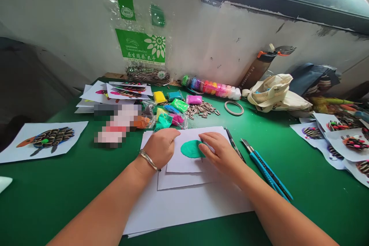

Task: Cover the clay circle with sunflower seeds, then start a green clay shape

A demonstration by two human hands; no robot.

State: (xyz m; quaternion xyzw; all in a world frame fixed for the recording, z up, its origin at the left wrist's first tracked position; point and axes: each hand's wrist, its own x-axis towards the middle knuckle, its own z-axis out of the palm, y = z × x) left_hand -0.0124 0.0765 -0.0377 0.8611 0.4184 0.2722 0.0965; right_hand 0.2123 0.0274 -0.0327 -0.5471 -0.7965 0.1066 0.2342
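Note:
A flat green oval of clay [190, 149] lies on a small white sheet [181, 166], which rests on larger white paper [184, 207]. My left hand [162, 147] is at the sheet's left edge, its fingers curled together; whatever they may hold is hidden. On the other side, my right hand [219, 150] has its fingers stretched out, the tips at the right edge of the green oval. Short pencil lines show below the oval. A black pen [235, 144] lies beside my right hand.
Blue cutters [269, 173] lie right. Clay packets [180, 105] and sunflower seeds [203, 110] sit behind the paper. Seed pictures lie left [54, 138] and right [356, 146]. Farther back are a tape ring [234, 108], a cloth bag [276, 92] and a bottle [256, 70].

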